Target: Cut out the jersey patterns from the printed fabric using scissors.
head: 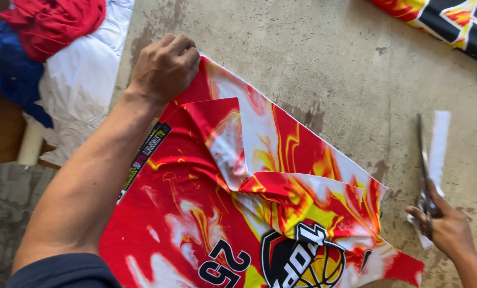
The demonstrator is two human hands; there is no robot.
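Now my left hand (163,66) presses, fingers curled together, on the far corner of the red flame-print jersey (238,202) spread across the table (329,58); my right hand (446,226) grips scissors (424,160). Soft, slippery cloth, probably best pinched at its edge.

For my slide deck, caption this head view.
Left hand pins a red flame-print jersey panel on the concrete table; right hand holds scissors.

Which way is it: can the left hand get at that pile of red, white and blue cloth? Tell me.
Probably yes. The left hand presses the printed red fabric piece beside the cloth pile, with only bare table between them.
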